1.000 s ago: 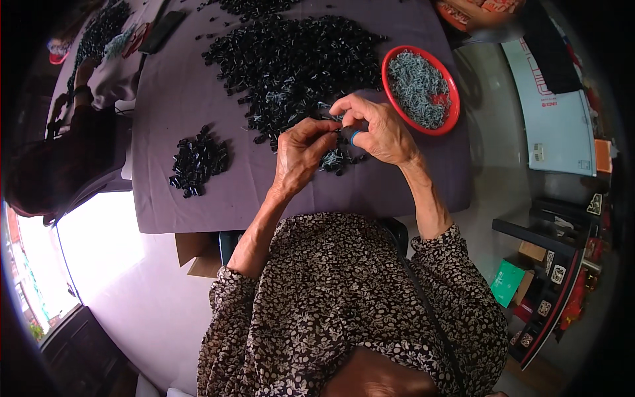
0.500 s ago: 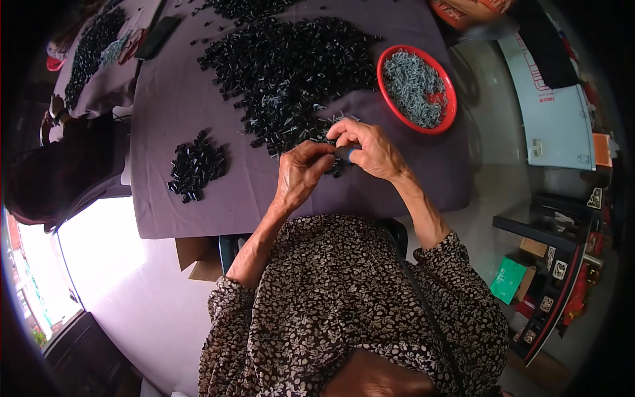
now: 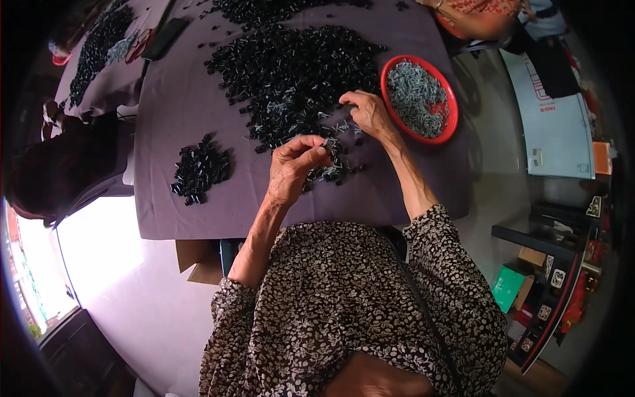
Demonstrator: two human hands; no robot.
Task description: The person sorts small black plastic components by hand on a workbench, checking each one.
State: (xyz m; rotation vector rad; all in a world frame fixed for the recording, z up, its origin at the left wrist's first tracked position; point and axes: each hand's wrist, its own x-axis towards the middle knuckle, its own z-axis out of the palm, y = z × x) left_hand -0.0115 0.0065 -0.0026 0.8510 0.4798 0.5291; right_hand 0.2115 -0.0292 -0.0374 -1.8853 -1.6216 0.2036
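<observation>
My left hand (image 3: 296,169) is over the near part of the table, thumb and forefinger pinched on a small grey pin-like piece (image 3: 325,141). Whether a black part sits with it in the pinch is hidden. Farther forward and to the right, my right hand (image 3: 372,118) hangs at the edge of the big heap of small black parts (image 3: 291,63); its fingers are bent but apart, with nothing visible in them. Loose grey pins (image 3: 340,127) and black parts lie between the hands. To the right stands a red bowl (image 3: 452,106) full of grey pins.
A smaller pile of black parts (image 3: 202,171) lies at the left on the purple-grey tablecloth (image 3: 165,119). A dark flat case (image 3: 165,38) is at the far left. Another person's arm (image 3: 473,23) shows at the far right. A shelf unit (image 3: 555,264) stands right of the table.
My hands have moved apart. The right hand went forward and right to the heap's edge, while the left stayed near its place with its pinch closed. The other person's arm shifted into clearer view.
</observation>
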